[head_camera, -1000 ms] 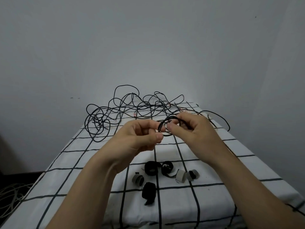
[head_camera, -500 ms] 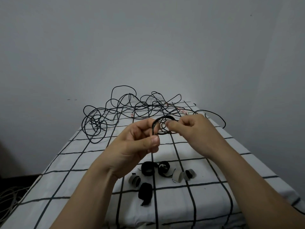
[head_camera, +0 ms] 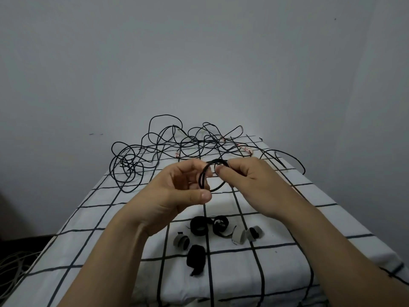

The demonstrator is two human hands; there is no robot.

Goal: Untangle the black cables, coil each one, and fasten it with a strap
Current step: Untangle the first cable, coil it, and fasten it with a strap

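Observation:
Both hands hold a small coil of black cable (head_camera: 207,172) in the air above the table's middle. My left hand (head_camera: 177,191) grips the coil's left side with curled fingers, thumb pointing right below it. My right hand (head_camera: 245,178) pinches the coil's upper right part. From the coil a strand runs back to the tangle of black cables (head_camera: 168,147) spread along the table's far edge. Several rolled straps lie near the front: black ones (head_camera: 199,226) (head_camera: 220,224) (head_camera: 195,259) and grey ones (head_camera: 181,241) (head_camera: 254,233).
The table (head_camera: 115,235) carries a white cloth with a black grid and drops off at the left, right and front. A plain grey wall stands close behind it. Pale cables (head_camera: 11,269) lie on the dark floor at the lower left.
The coil has turned in my hands and its loop now stands more open. My left hand's thumb has slid lower under it. The view has shifted slightly.

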